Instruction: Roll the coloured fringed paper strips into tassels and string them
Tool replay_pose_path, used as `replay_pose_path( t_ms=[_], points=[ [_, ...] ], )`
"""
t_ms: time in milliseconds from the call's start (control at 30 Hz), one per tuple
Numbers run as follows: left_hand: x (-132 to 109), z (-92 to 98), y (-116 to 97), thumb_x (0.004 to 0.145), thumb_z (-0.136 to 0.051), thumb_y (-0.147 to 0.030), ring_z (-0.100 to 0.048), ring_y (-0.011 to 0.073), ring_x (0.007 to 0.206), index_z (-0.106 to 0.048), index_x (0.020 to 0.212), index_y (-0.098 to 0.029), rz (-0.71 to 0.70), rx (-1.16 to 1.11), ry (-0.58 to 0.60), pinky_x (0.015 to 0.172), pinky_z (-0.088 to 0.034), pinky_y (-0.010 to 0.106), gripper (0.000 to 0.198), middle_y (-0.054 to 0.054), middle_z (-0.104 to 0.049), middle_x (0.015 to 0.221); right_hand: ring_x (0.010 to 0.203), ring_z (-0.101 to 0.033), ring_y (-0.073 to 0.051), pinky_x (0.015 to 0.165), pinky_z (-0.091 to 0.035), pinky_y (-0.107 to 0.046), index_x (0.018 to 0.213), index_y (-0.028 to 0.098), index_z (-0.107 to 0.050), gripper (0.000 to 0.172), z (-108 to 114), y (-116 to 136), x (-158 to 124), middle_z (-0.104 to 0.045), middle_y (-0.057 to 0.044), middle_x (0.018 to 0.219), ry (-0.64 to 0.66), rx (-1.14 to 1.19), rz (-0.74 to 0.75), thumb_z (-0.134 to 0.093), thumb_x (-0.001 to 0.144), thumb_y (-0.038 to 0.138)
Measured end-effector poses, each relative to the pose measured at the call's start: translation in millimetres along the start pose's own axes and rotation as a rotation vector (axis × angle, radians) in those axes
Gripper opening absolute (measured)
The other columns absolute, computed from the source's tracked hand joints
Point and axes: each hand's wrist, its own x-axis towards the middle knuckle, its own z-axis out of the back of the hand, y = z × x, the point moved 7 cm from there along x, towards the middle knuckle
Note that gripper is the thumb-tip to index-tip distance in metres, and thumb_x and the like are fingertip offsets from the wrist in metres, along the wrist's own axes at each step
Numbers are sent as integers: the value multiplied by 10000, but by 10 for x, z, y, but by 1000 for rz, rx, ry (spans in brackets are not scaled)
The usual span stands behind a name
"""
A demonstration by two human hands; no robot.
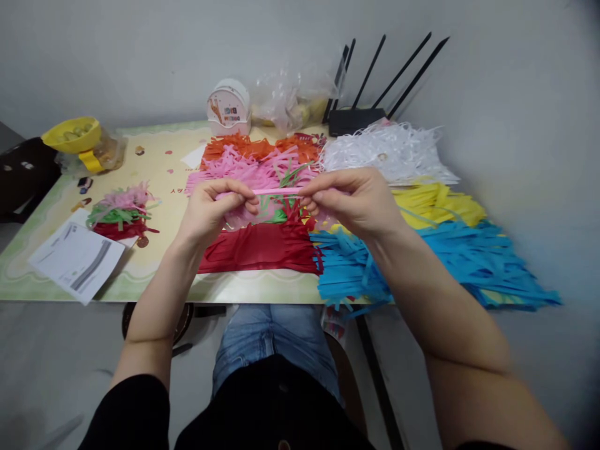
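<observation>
A thin pink paper strip [277, 191] is stretched level between my two hands above the table. My left hand [213, 206] pinches its left end, fingers curled closed. My right hand [354, 201] pinches the right end with thumb and fingertips. Below the strip lie piles of cut paper strips: pink [244, 170], orange [255, 147], red [262, 247], a few green [281, 212], blue [422, 262], yellow [435, 203] and white [389, 153].
A small heap of folded pink, green and red pieces [120, 212] lies on the left of the table [159, 169], beside printed paper sheets [77, 259]. A yellow bowl [72, 134], a round white box [229, 107], a plastic bag [290, 103] and a black router [359, 115] line the back edge.
</observation>
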Motion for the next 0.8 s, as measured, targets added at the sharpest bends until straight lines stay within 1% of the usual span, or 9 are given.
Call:
replay_pose_path(
  t_ms=[100,200,300,367,500,567,633,733,800],
  points=[
    [-5,9,-46,730,-708,-252,-761,192,716,-727,732,-159,-50,192,71,693,-616,294,95,56,-770,739,726,-727,-156,720,-605,-306,882,228,-834,167,1,168,-34,-784,-26,801,23,-347,181,-676,832,208],
    [-30,-77,-240,763,-695,-232,-769,267,1057,-724,750,-171,-215,532,182,956,-600,385,69,96,-815,1010,852,-752,-184,813,-595,-337,911,277,-826,227,-97,314,-87,-814,-19,918,112,-654,353,-627,857,183],
    [-37,-216,-426,824,-738,-286,-677,298,1291,-766,912,-208,-389,749,246,1156,-483,463,121,86,-801,1163,919,-757,-205,854,-594,-363,971,303,-816,258,-191,359,-104,-821,-20,986,213,-793,399,-592,900,198],
    [-1,-301,-434,866,-746,-336,-721,276,1182,-785,970,-231,-405,808,311,1115,-500,450,153,70,-813,1085,943,-757,-218,862,-595,-376,998,300,-812,258,-232,373,-108,-821,-30,1009,259,-831,418,-581,921,213],
    [98,-336,-318,896,-729,-354,-730,198,796,-804,899,-223,-330,848,398,854,-555,336,151,52,-803,867,962,-750,-221,875,-589,-377,1014,275,-810,255,-258,379,-156,-816,-50,1035,306,-851,474,-564,953,242],
    [126,-305,-279,876,-740,-334,-703,184,727,-800,860,-219,-321,866,397,837,-549,334,131,37,-779,795,974,-745,-225,887,-583,-378,1013,266,-813,258,-248,376,-194,-812,-61,1047,311,-844,482,-560,959,254],
    [135,-273,-283,856,-744,-299,-701,194,761,-783,820,-228,-372,912,352,961,-537,394,88,21,-753,758,948,-740,-227,879,-580,-381,1054,264,-814,254,-224,378,-210,-810,-62,1031,306,-819,444,-581,951,267],
    [128,-230,-351,858,-730,-271,-708,231,947,-750,814,-269,-491,951,197,1222,-364,556,48,-3,-721,760,902,-730,-218,837,-577,-365,1205,272,-783,312,-143,380,-128,-806,-47,1047,240,-686,275,-693,917,354],
    [118,-195,-394,863,-745,-288,-698,246,1051,-734,842,-289,-525,878,87,1280,-262,627,23,-11,-708,789,874,-722,-205,794,-574,-342,1187,258,-786,348,-90,346,-12,-803,-48,1044,169,-516,136,-733,911,463]
  ],
)
